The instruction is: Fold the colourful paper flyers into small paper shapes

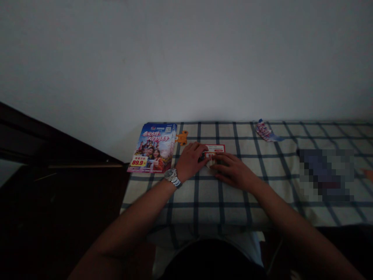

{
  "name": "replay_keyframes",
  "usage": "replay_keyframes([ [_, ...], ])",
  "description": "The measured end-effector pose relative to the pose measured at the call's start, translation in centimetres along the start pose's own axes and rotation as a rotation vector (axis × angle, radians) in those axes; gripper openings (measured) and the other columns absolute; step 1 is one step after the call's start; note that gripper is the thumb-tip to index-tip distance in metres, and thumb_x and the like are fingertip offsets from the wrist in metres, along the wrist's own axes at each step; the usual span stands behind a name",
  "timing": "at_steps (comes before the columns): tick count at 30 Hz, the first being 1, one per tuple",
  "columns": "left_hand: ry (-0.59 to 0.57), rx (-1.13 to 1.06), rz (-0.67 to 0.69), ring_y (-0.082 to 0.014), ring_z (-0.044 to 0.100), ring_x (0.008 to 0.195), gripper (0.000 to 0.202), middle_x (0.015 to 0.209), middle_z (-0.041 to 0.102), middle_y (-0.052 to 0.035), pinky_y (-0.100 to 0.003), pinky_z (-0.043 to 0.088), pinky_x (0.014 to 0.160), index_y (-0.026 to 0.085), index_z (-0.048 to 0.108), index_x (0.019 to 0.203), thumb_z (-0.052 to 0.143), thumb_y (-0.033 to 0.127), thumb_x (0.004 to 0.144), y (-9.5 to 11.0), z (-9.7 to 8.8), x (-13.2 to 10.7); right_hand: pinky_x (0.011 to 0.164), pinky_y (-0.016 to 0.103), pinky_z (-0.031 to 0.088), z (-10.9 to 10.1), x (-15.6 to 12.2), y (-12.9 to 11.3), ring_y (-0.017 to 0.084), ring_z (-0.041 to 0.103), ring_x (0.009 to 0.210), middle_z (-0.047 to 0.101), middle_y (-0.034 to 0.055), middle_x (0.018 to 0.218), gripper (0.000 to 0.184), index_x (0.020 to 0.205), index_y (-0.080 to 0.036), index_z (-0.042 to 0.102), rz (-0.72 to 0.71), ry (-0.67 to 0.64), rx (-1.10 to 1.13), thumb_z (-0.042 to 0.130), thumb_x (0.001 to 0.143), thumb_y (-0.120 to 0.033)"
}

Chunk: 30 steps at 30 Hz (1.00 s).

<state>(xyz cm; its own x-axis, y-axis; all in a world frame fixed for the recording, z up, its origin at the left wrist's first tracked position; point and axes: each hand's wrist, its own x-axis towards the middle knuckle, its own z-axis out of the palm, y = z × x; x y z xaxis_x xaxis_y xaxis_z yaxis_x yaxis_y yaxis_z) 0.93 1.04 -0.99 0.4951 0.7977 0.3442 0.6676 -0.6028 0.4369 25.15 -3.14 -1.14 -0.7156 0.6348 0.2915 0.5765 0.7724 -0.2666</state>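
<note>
In the middle of the cloth-covered table lies a small red-and-white printed card (217, 148), partly covered by my fingers. My left hand (190, 161), with a silver watch (173, 178) on its wrist, is closed at the card's left side; a small dark patch shows between thumb and forefinger, too dim to name. From the right, my right hand (231, 169) has its bent fingertips closed on the lower part of the card. Left of my left hand sits a stack of colourful leaflets (154, 149) marked 89.9, with an orange bear-shaped piece (182, 138) beside it.
A plaid tablecloth (204, 198) covers the table, which meets a pale wall (204, 62) at the back. Torn, crumpled printed paper (265, 131) lies at the back right. A blurred-out dark object (325, 175) is further right, with another person's fingertip (368, 174) at the edge.
</note>
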Motion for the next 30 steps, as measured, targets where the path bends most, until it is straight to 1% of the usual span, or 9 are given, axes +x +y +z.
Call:
replay_keyframes([
  [6, -0.019, 0.037, 0.000, -0.0259, 0.055, 0.104, 0.022, 0.110, 0.060, -0.0063, -0.043, 0.048, 0.094, 0.022, 0.060, 0.109, 0.065, 0.038, 0.096, 0.2, -0.1, 0.1, 0.114, 0.056, 0.044, 0.1, 0.1, -0.1, 0.030, 0.046, 0.141, 0.056, 0.0104, 0.145, 0.038, 0.136, -0.031, 0.064, -0.004, 0.002, -0.020, 0.061, 0.098, -0.034],
  [10, -0.013, 0.044, 0.015, -0.0258, 0.056, 0.105, 0.019, 0.111, 0.060, -0.0068, -0.043, 0.048, 0.095, 0.021, 0.061, 0.108, 0.064, 0.036, 0.096, 0.1, 0.0, 0.0, 0.114, 0.056, 0.045, 0.2, 0.1, 0.0, 0.030, 0.046, 0.141, 0.054, 0.0098, 0.147, 0.038, 0.137, -0.032, 0.064, -0.001, -0.003, -0.029, 0.060, 0.099, -0.034],
  [14, 0.000, 0.008, 0.033, -0.0248, 0.056, 0.107, 0.016, 0.114, 0.060, -0.0067, -0.043, 0.049, 0.097, 0.022, 0.062, 0.109, 0.064, 0.030, 0.096, -0.1, 0.0, -0.1, 0.112, 0.057, 0.046, 0.3, 0.1, 0.1, 0.030, 0.048, 0.139, 0.056, 0.0097, 0.145, 0.036, 0.134, -0.032, 0.066, -0.003, 0.017, -0.022, 0.060, 0.099, -0.033],
  [17, 0.014, -0.001, 0.049, -0.0248, 0.057, 0.110, 0.017, 0.119, 0.060, -0.0073, -0.043, 0.049, 0.098, 0.021, 0.063, 0.111, 0.064, 0.029, 0.096, -0.1, -0.3, -0.3, 0.113, 0.057, 0.046, 0.2, 0.1, 0.0, 0.031, 0.048, 0.140, 0.056, 0.0097, 0.147, 0.035, 0.133, -0.031, 0.067, 0.000, 0.017, -0.014, 0.061, 0.099, -0.032],
  [19, 0.022, 0.009, 0.091, -0.0254, 0.056, 0.114, 0.017, 0.123, 0.061, -0.0078, -0.044, 0.048, 0.101, 0.022, 0.064, 0.112, 0.061, 0.030, 0.098, -0.1, -0.9, -0.5, 0.113, 0.056, 0.047, 0.1, 0.2, 0.0, 0.031, 0.048, 0.140, 0.056, 0.0093, 0.147, 0.036, 0.133, -0.031, 0.067, 0.001, 0.016, -0.008, 0.062, 0.098, -0.032],
  [22, -0.023, 0.031, 0.169, -0.0251, 0.057, 0.117, 0.018, 0.127, 0.062, -0.0076, -0.046, 0.046, 0.106, 0.023, 0.067, 0.112, 0.056, 0.030, 0.100, -0.1, -2.0, -0.8, 0.113, 0.057, 0.047, 0.0, 0.2, -0.1, 0.032, 0.048, 0.139, 0.057, 0.0093, 0.145, 0.037, 0.134, -0.032, 0.067, 0.007, 0.024, -0.008, 0.063, 0.097, -0.031],
  [24, -0.084, 0.032, 0.234, -0.0240, 0.059, 0.115, 0.018, 0.120, 0.065, -0.0059, -0.045, 0.047, 0.106, 0.024, 0.069, 0.110, 0.054, 0.029, 0.101, -0.2, -2.7, -1.1, 0.113, 0.058, 0.047, 0.1, 0.1, 0.0, 0.032, 0.048, 0.139, 0.057, 0.0090, 0.145, 0.036, 0.133, -0.033, 0.067, 0.009, 0.023, -0.013, 0.063, 0.098, -0.032],
  [27, -0.133, 0.034, 0.260, -0.0240, 0.060, 0.116, 0.021, 0.121, 0.066, -0.0052, -0.045, 0.047, 0.106, 0.025, 0.069, 0.115, 0.055, 0.030, 0.101, -0.4, -3.4, -1.3, 0.114, 0.057, 0.046, 0.2, 0.0, 0.1, 0.031, 0.047, 0.141, 0.055, 0.0086, 0.147, 0.036, 0.134, -0.033, 0.066, 0.008, 0.014, -0.023, 0.061, 0.099, -0.033],
  [30, -0.187, 0.027, 0.278, -0.0245, 0.059, 0.122, 0.024, 0.128, 0.065, -0.0052, -0.048, 0.046, 0.109, 0.027, 0.069, 0.120, 0.059, 0.028, 0.098, -0.7, -3.5, -1.5, 0.114, 0.056, 0.046, 0.2, -0.1, 0.2, 0.031, 0.046, 0.141, 0.055, 0.0086, 0.148, 0.036, 0.134, -0.033, 0.067, 0.008, 0.014, -0.029, 0.062, 0.099, -0.034],
])
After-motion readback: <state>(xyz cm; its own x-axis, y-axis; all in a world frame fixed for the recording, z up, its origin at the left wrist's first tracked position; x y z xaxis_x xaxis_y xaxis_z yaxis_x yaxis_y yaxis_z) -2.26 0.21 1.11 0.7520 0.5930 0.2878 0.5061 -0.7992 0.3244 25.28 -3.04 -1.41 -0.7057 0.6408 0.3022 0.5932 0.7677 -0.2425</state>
